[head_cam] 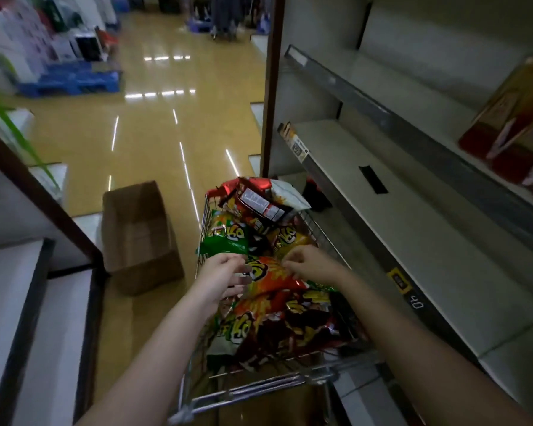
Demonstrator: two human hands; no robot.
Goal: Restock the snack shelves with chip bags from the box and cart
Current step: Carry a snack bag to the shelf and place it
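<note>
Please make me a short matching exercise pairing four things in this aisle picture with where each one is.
Things:
1. cardboard box
2. orange chip bag
3. blue pallet
4. red and gold packs

Places:
A. on the upper shelf at right
B. on the floor left of the cart
C. far down the aisle at left
D. in the cart under both hands

Pairs: 1-B, 2-D, 3-C, 4-A

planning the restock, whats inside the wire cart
The wire cart holds a heap of chip bags, an orange bag on top under both hands. Lower bags and the cart's bottom are covered.
</note>
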